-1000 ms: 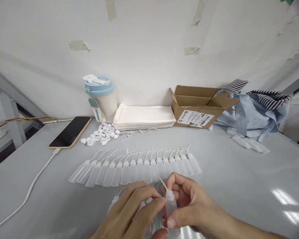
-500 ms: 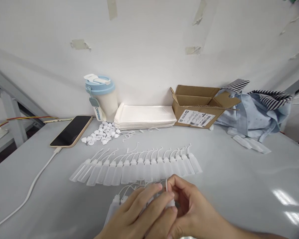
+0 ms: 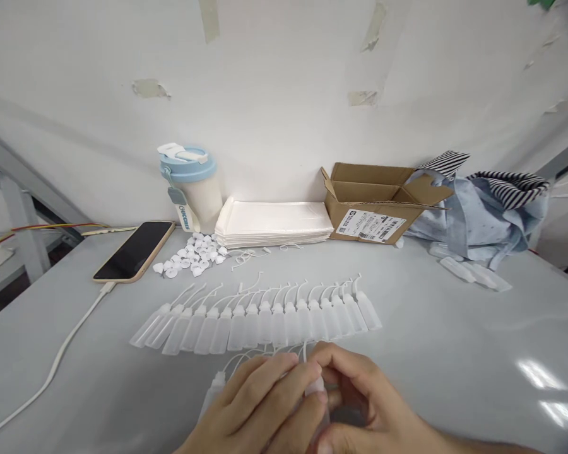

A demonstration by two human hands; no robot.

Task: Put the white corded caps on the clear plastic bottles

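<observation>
Near the front edge of the view, my left hand (image 3: 260, 403) and my right hand (image 3: 372, 394) meet around a small translucent plastic bottle (image 3: 318, 386) with a thin white tube rising from its top. Both hands have their fingers closed on it, and the left one covers much of it. Under and beside my left hand lie more such bottles, one bottle (image 3: 211, 392) showing at the left. Beyond my hands, a row of translucent bottles (image 3: 265, 325) lies side by side, thin tubes pointing away from me.
Behind the row are a heap of small white caps (image 3: 196, 255), loose tube pieces (image 3: 246, 255) and a stack of white packets (image 3: 279, 221). A phone (image 3: 135, 252) on a cable, a cup (image 3: 199, 195), an open cardboard box (image 3: 369, 211) and a blue cloth bag (image 3: 478, 217) stand around.
My hands have shifted slightly left and closer together around the bottle. The tube on it now sits further left. The view has moved a little; the row of bottles lies as before.
</observation>
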